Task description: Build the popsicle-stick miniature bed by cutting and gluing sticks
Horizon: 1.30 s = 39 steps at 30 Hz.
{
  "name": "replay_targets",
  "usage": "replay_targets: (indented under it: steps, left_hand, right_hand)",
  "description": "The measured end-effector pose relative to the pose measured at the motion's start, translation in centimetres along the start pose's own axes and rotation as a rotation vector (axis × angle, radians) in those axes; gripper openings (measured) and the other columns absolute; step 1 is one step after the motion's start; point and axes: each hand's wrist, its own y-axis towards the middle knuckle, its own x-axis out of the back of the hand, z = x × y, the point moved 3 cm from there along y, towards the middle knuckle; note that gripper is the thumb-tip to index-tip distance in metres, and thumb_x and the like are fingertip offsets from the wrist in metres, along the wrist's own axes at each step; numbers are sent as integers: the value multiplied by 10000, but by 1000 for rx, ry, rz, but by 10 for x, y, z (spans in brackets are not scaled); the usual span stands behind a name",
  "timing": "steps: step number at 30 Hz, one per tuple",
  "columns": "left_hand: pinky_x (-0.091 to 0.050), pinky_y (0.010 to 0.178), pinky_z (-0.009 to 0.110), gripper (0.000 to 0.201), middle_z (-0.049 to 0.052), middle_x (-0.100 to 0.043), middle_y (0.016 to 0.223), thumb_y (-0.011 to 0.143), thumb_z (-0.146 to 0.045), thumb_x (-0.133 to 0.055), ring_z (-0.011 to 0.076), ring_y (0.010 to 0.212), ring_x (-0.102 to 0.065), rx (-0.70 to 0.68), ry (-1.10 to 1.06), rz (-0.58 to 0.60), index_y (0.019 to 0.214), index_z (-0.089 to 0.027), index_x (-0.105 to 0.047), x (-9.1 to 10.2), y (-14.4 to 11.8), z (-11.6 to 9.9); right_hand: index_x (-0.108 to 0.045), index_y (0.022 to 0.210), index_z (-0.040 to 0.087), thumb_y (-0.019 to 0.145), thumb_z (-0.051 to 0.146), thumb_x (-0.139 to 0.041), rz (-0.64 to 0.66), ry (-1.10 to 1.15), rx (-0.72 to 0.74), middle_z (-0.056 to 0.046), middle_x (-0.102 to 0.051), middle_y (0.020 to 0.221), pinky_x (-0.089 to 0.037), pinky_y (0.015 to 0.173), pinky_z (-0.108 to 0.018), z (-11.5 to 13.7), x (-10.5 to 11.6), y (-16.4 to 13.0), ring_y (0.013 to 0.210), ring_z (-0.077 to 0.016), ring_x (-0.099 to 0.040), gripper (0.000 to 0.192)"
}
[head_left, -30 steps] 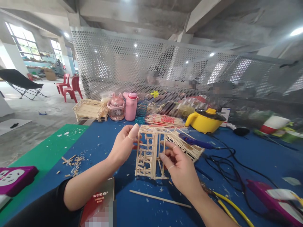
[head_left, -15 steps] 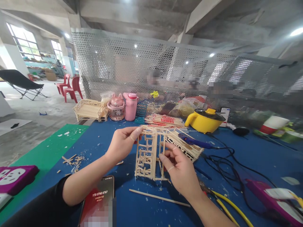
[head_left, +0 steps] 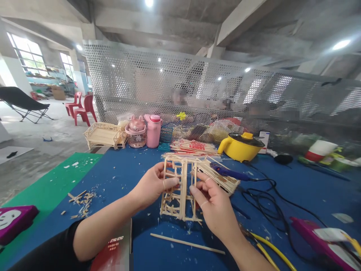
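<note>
Both hands hold up a lattice frame of thin wooden sticks (head_left: 184, 195) over the blue table. My left hand (head_left: 153, 184) grips its left side, the thumb lying across the inner bars and the fingers partly behind. On the right edge, my right hand (head_left: 213, 199) pinches the upright stick between thumb and fingers. Behind the frame, to the right, lies another stick panel (head_left: 225, 180) with a blue glue gun (head_left: 229, 171) resting over it. One loose stick (head_left: 187, 243) lies on the table below the frame.
A phone (head_left: 114, 248) lies under my left forearm. Yellow-handled pliers (head_left: 262, 244) and a purple power strip (head_left: 324, 237) are at right, near black cables. Stick bundles (head_left: 194, 146), a yellow pot (head_left: 241, 146), pink bottles (head_left: 153, 131) and a stick-built model (head_left: 105, 135) stand at the back.
My left hand has slid down from the frame's top left corner to the middle of its left side. My right hand keeps its hold. The view has shifted slightly.
</note>
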Motion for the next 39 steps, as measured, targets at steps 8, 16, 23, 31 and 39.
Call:
replay_targets:
  steps: [8,16,23,31,39]
  left_hand:
    - [-417,601,223,305,-18,-610,693,677,-222,-706,88,596,-541,48,147,9,933,-162,-550,6,1,-8]
    - [-443,643,243,394,33,-618,883,671,-121,-650,121,721,-589,64,110,16,1042,-172,-528,10,0,-15]
    - [-474,759,316,568,66,-650,909,651,-170,-731,166,802,-625,105,65,101,1151,-160,-463,-4,-1,0]
    - [-419,605,235,425,-25,-589,707,725,-181,-661,90,607,-552,130,165,92,1109,-157,-481,-4,-4,3]
    - [-446,727,272,405,31,-620,907,716,-310,-701,122,785,-570,196,90,107,1071,-180,-557,23,4,0]
  right_hand:
    - [-526,1129,188,813,400,-519,-7,2,-4,13,-579,687,-454,488,-237,-3,0,-1,532,-122,-506,381]
    - [-526,1118,171,810,393,-521,-32,2,-6,13,-571,660,-451,477,-234,-2,3,1,514,-120,-502,380]
    - [-517,1128,183,821,381,-515,-22,-14,32,10,-594,700,-442,457,-217,-4,-2,-1,516,-110,-511,365]
    - [-532,1116,208,815,366,-537,-17,-8,55,14,-605,706,-451,469,-214,-8,-3,-4,531,-112,-525,340]
    - [-513,1129,170,808,382,-529,-53,6,-2,11,-590,692,-451,479,-228,-10,3,2,537,-120,-522,385]
